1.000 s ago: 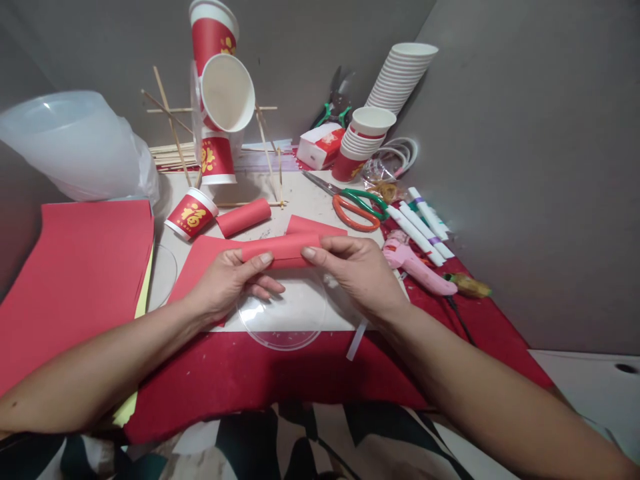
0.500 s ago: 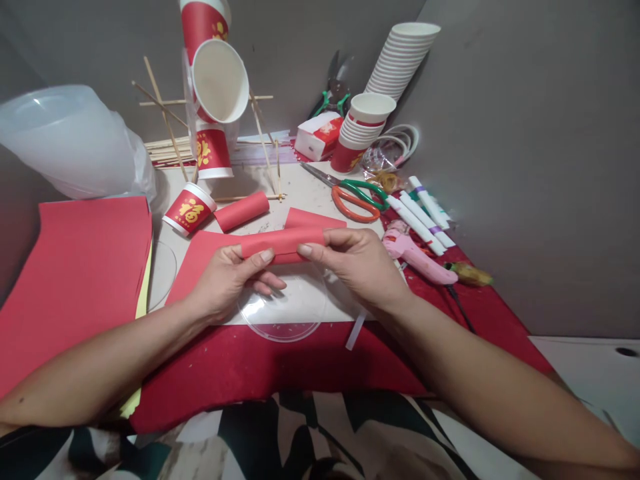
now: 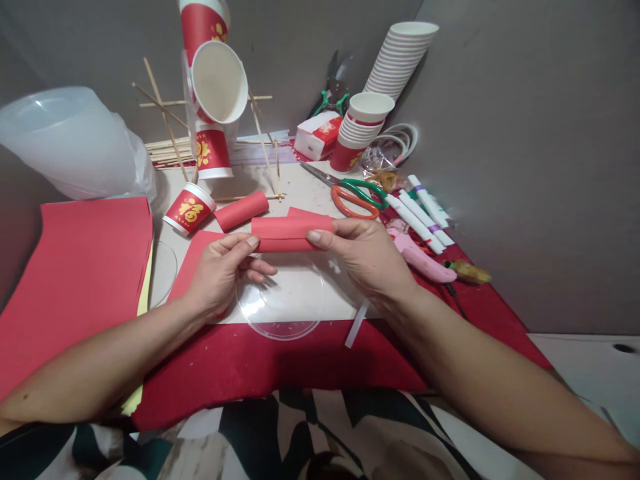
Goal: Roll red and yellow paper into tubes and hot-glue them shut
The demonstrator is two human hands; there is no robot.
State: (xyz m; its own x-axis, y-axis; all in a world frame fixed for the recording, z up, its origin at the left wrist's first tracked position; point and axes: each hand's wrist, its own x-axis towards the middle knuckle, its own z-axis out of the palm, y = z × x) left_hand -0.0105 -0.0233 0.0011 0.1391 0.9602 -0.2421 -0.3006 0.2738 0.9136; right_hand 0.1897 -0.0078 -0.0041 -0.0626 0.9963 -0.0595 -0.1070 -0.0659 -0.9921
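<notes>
My left hand (image 3: 220, 270) and my right hand (image 3: 363, 257) hold a rolled tube of red paper (image 3: 285, 235) between them, one at each end, fingers pinched on it. The tube hangs level just above a clear round plastic lid (image 3: 281, 303) on the table. A second red paper roll (image 3: 241, 211) lies behind it, beside a small red cup (image 3: 190, 211) tipped on its side. A flat red sheet (image 3: 193, 263) lies under my left hand.
A stack of red paper (image 3: 75, 273) lies at the left. Behind stands a frame of wooden sticks (image 3: 167, 127) with red cups (image 3: 213, 153). Scissors (image 3: 353, 197), white markers (image 3: 420, 213), a pink glue gun (image 3: 423, 260) and stacked paper cups (image 3: 400, 63) fill the right side.
Both hands have lifted the red tube a little farther from me and slightly right. My left fingers have slid toward the tube's left end.
</notes>
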